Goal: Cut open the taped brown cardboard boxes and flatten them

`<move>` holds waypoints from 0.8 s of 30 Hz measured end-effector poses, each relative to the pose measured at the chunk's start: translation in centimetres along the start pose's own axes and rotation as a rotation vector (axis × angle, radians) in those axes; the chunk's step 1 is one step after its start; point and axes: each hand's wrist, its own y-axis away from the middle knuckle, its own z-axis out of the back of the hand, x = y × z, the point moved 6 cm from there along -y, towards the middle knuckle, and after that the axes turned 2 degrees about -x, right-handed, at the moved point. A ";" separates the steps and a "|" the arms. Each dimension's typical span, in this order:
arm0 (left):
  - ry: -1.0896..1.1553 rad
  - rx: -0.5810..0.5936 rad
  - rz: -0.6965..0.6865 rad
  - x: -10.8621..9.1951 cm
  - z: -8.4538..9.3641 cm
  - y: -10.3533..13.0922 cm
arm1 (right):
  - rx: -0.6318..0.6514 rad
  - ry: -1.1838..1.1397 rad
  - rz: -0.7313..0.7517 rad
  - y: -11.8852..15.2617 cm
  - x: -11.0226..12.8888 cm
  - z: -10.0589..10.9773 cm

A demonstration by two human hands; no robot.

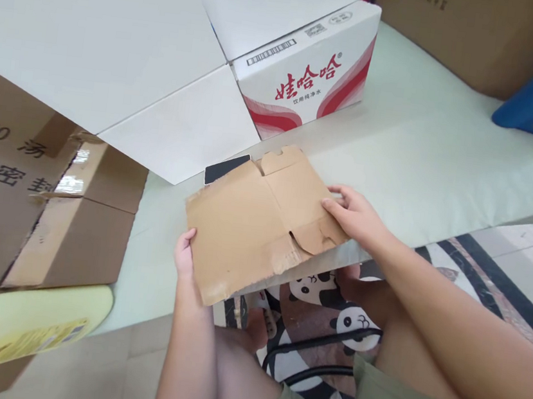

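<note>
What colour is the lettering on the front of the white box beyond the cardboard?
The large lettering is red and the small line grey, in the head view.

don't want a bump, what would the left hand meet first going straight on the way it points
Past the cardboard it holds, the left hand would probably meet the plain white box, though depth is unclear.

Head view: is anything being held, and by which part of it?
A flattened cardboard carton, held at opposite ends: left hand on its left edge, right hand on its right edge.
</note>
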 end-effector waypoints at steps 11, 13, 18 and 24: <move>-0.252 -0.007 -0.409 -0.2 -0.4 -0.5 | 0.312 -0.251 -0.212 1.3 -0.9 0.5; -0.232 -0.041 -0.410 -0.5 -0.2 -0.4 | 0.271 -0.306 -0.215 1.4 -0.7 0.6; -0.128 -0.047 -0.304 -1.2 -0.1 -0.7 | 0.022 -0.529 -0.119 1.6 0.8 1.9; -0.225 0.043 -0.224 -1.4 -0.8 -0.4 | -0.196 -0.486 0.004 3.7 0.7 4.9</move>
